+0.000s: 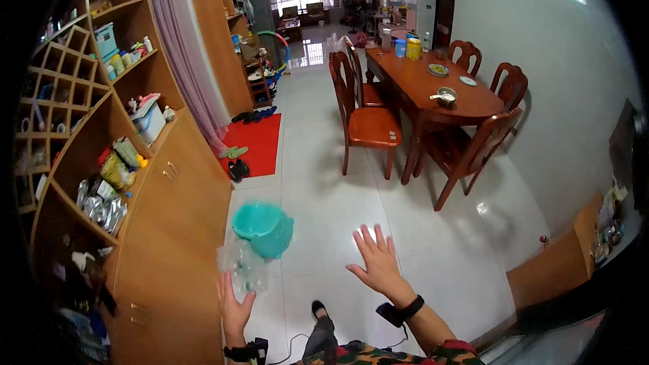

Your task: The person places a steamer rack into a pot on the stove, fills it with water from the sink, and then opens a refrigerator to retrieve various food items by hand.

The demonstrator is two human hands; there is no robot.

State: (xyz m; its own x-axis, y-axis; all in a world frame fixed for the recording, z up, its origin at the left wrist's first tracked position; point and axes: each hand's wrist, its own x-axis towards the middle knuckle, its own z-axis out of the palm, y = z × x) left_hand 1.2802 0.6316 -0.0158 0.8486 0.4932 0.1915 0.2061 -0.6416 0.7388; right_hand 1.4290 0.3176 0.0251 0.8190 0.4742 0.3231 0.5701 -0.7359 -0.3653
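My left hand (235, 307) is raised at the lower left with its fingers apart. It overlaps the near edge of a clear plastic bag or container (247, 267) with green bits; whether they touch I cannot tell. Just beyond stands a teal plastic bucket (270, 233) on the tiled floor. My right hand (376, 260) is held out above the floor, right of the bucket, fingers spread, with nothing in it. Both wrists wear black bands.
A wooden cabinet (172, 250) with crowded shelves runs along the left. Ahead lie a red mat (260, 149) with shoes and a chair (372, 127) beside the dining table (405, 74). A cardboard box (554, 263) stands at the right.
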